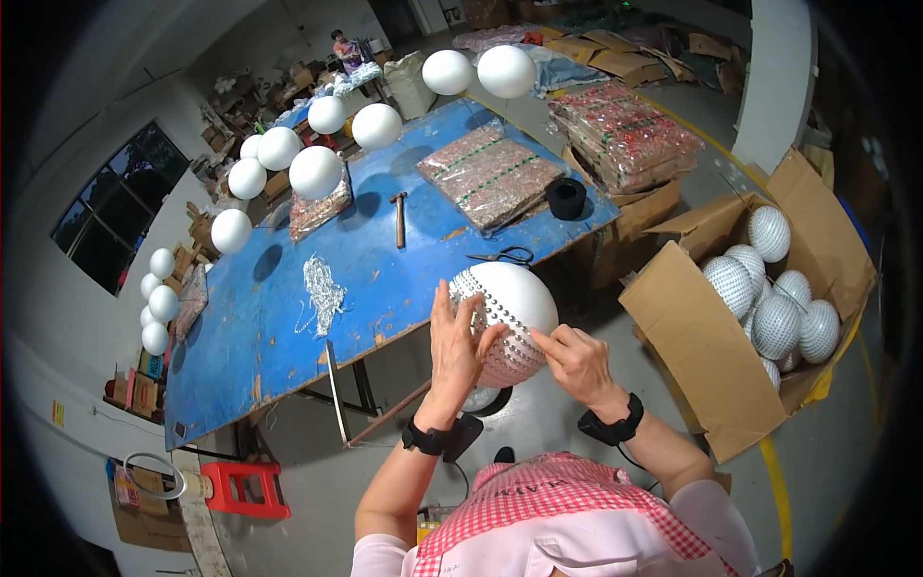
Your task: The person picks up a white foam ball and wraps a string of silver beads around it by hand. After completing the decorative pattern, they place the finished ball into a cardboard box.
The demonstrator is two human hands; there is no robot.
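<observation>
A white ball [527, 291], partly covered with rows of silvery beads, stands before me at the table's near edge. My left hand [455, 351] lies against its left side, fingers stretched and apart, the thumb reaching over the beads. A bead string [499, 310] runs slantwise across the ball towards my right hand [580, 363]. That hand is closed at the ball's right side, its index fingertip at the string and the other fingers curled. What supports the ball underneath is mostly hidden. Just behind it on the table lie black-handled scissors [507, 256].
The blue table [279, 351] carries a hammer [400, 221], a heap of bead strings [323, 296], a black roll [565, 198] and a plastic-wrapped pack [491, 179]. Several plain white balls [315, 173] stand around it. A carton [707, 351] of beaded balls stands right; a red stool [246, 489] lower left.
</observation>
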